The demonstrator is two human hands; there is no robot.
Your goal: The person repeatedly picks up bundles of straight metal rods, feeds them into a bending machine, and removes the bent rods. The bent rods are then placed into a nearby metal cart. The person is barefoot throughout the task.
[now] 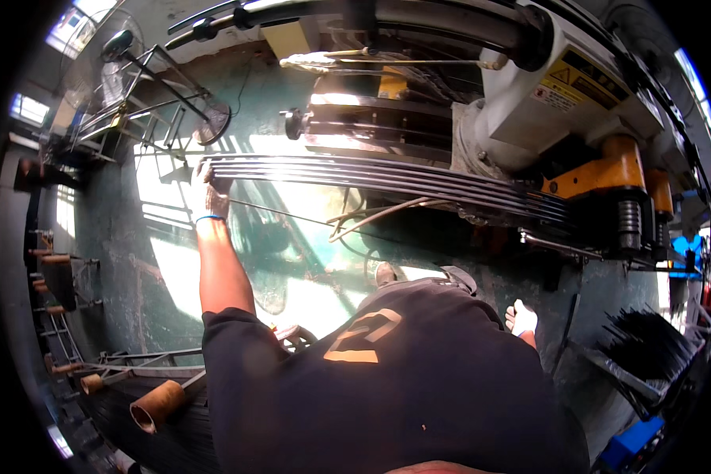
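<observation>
My left hand [212, 189] reaches out to the left end of a bundle of long dark metal rods [387, 180]; it grips or presses on the rod ends. The rods run rightward into a white and yellow machine [577, 103]. A blue band sits on that wrist. My right hand [521, 318], in a white glove, hangs low beside my dark shirt, closed in a loose fist with nothing seen in it. A loose bent wire [371, 215] curves below the bundle.
A green concrete floor [134, 261] lies in patchy sunlight. A standing fan [122, 47] and metal frames are at upper left. Racks with cardboard tubes [156, 404] sit at lower left, stacked dark rods [648, 347] at right, and a person in blue [683, 257] stands far right.
</observation>
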